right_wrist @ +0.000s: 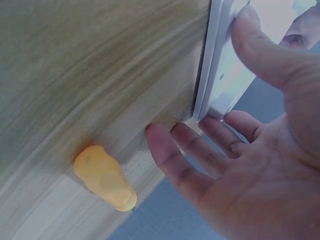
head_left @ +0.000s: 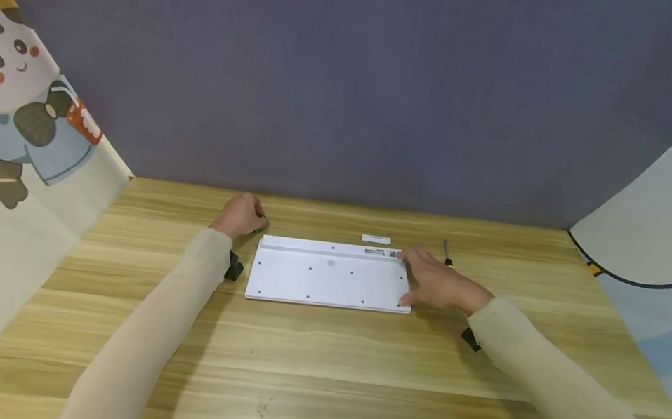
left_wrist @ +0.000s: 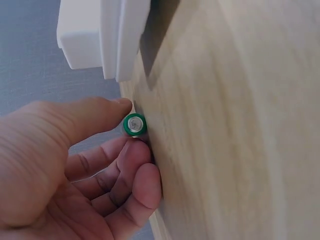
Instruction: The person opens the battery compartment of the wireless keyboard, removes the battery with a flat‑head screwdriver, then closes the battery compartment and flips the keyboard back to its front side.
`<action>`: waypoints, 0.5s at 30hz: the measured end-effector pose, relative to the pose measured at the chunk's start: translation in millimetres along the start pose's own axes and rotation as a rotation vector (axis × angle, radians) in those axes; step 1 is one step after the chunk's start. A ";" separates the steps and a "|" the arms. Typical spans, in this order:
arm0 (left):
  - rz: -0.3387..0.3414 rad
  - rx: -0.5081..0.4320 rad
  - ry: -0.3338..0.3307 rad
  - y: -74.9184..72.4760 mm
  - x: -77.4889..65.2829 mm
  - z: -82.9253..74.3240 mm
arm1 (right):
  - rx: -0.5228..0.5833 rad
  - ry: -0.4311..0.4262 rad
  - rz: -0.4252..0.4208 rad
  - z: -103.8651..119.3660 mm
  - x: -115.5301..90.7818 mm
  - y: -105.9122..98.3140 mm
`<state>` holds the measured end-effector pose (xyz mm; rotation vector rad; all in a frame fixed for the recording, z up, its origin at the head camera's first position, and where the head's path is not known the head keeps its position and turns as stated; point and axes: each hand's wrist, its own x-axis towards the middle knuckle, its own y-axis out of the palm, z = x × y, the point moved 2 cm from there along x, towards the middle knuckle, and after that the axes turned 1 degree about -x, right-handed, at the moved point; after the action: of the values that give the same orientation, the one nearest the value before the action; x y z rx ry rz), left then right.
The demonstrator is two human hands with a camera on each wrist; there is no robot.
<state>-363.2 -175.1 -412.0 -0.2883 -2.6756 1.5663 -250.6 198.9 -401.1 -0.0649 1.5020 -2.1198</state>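
A white keyboard (head_left: pixel 327 279) lies face down on the wooden table, small screws dotting its underside. Near its top right corner the battery compartment (head_left: pixel 376 252) is uncovered. The detached white cover (head_left: pixel 376 239) lies just behind it. My left hand (head_left: pixel 241 217) is beside the keyboard's top left corner, pinching a battery (left_wrist: pixel 134 124) between thumb and fingers close to the tabletop. Its green-ringed end with a silver terminal faces the wrist camera. At the keyboard's right end, my right hand (head_left: pixel 438 279) rests with fingers spread loosely, the thumb (right_wrist: pixel 247 25) on the underside near the edge.
Behind my right hand lies a screwdriver (head_left: pixel 447 252) with a yellow handle (right_wrist: pixel 106 178). A grey-blue panel (head_left: pixel 350 98) rises along the table's back edge. Side panels with cartoon pictures stand at the left (head_left: pixel 26 91) and the right (head_left: pixel 659 224).
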 end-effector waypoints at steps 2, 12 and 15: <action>-0.001 0.003 0.002 0.5 0.1 0.1 | 0.004 0.003 -0.004 0.2 -0.5 0.4; 0.008 -0.007 -0.002 2.3 1.5 1.0 | 0.005 0.000 -0.012 1.0 -0.6 -0.1; 0.013 -0.001 -0.001 2.5 1.1 1.7 | 0.003 -0.002 -0.006 0.8 0.2 0.9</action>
<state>-364.1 -175.1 -415.1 -0.3055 -2.6810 1.5690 -250.2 197.9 -401.6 -0.0707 1.4992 -2.1255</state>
